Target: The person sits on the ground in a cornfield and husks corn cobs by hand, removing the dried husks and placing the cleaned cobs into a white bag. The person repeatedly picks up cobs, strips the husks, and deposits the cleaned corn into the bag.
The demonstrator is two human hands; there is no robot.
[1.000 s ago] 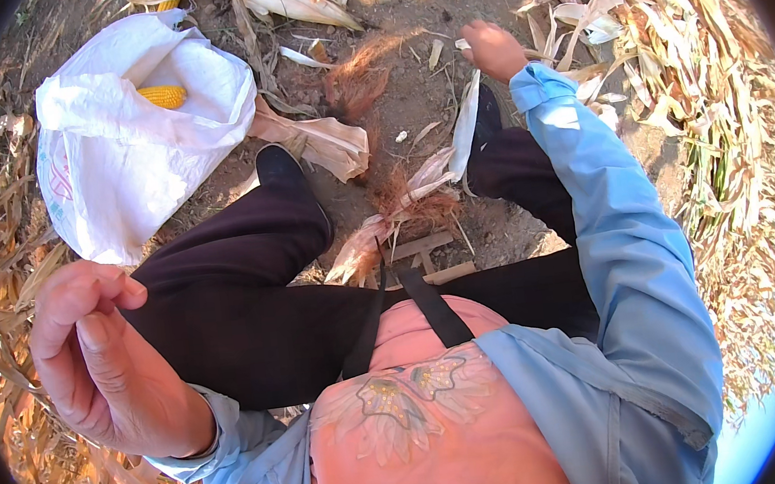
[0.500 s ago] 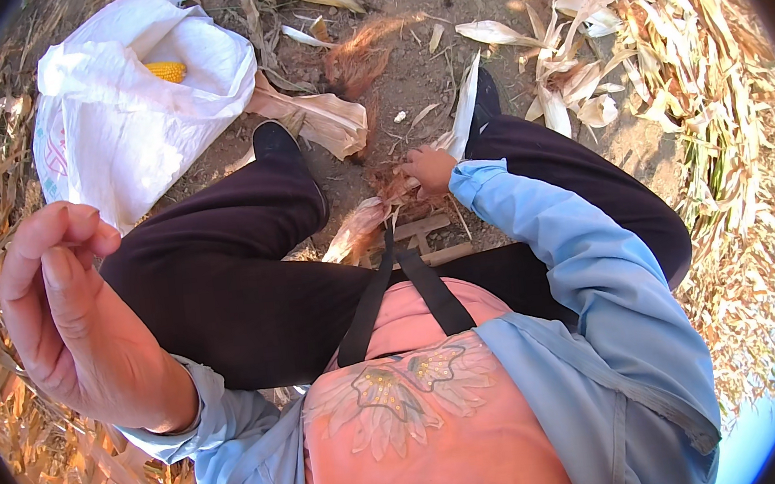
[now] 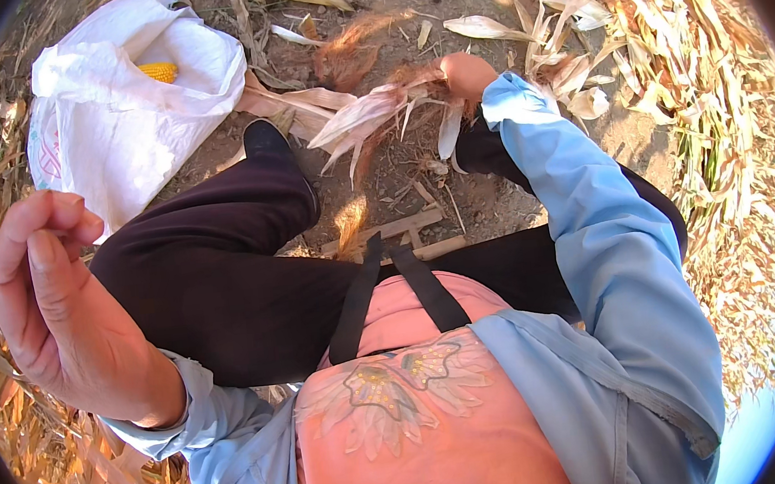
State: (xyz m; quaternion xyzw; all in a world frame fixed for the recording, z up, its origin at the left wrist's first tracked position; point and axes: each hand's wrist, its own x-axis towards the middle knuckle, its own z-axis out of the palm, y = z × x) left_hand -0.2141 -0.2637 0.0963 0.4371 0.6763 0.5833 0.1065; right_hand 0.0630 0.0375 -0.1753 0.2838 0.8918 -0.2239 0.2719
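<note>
My right hand (image 3: pixel 469 75) is closed around a bundle of dry corn husks (image 3: pixel 365 121) with brown silk, held above the bare soil beyond my feet. The husks trail left from the fist, and some hang down beside my right shoe; the fingers are partly hidden. Off to the left, my left hand (image 3: pixel 68 310) is raised with its fingers loosely curled toward the thumb, and nothing shows in it. Beyond that hand lies a white woven sack (image 3: pixel 115 128). A yellow corn cob (image 3: pixel 159 73) shows in its mouth.
Loose husks (image 3: pixel 567 75) and a heap of dry stalks (image 3: pixel 710 99) cover the ground on the right. More dry leaves (image 3: pixel 73 459) lie at the lower left. Thin wooden slats (image 3: pixel 396 228) are on the soil between my legs. Brown silk (image 3: pixel 347 59) lies farther ahead.
My right hand has moved forward and to the right, bringing the husk bundle up from between my legs. My left hand stays raised and curled, shifted only slightly.
</note>
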